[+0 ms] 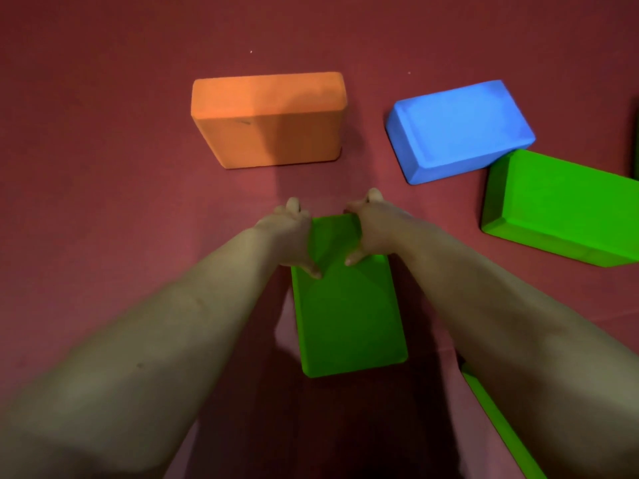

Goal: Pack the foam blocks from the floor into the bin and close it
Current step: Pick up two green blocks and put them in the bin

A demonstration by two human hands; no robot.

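A green foam block (pixel 349 316) lies lengthwise in front of me on the red floor. My left hand (pixel 290 233) grips its far left corner, thumb on the top face and fingers curled over the far end. My right hand (pixel 371 229) grips the far right corner the same way. Beyond them an orange foam block (pixel 268 119) lies flat. A blue foam block (pixel 458 129) lies to the right of it and touches a second green foam block (pixel 560 209). No bin is in view.
The edge of a third green block (pixel 498 426) shows under my right forearm at the lower right. A dark object (pixel 635 146) is cut off at the right edge. Red floor (pixel 103 167) stretches to the left and far side.
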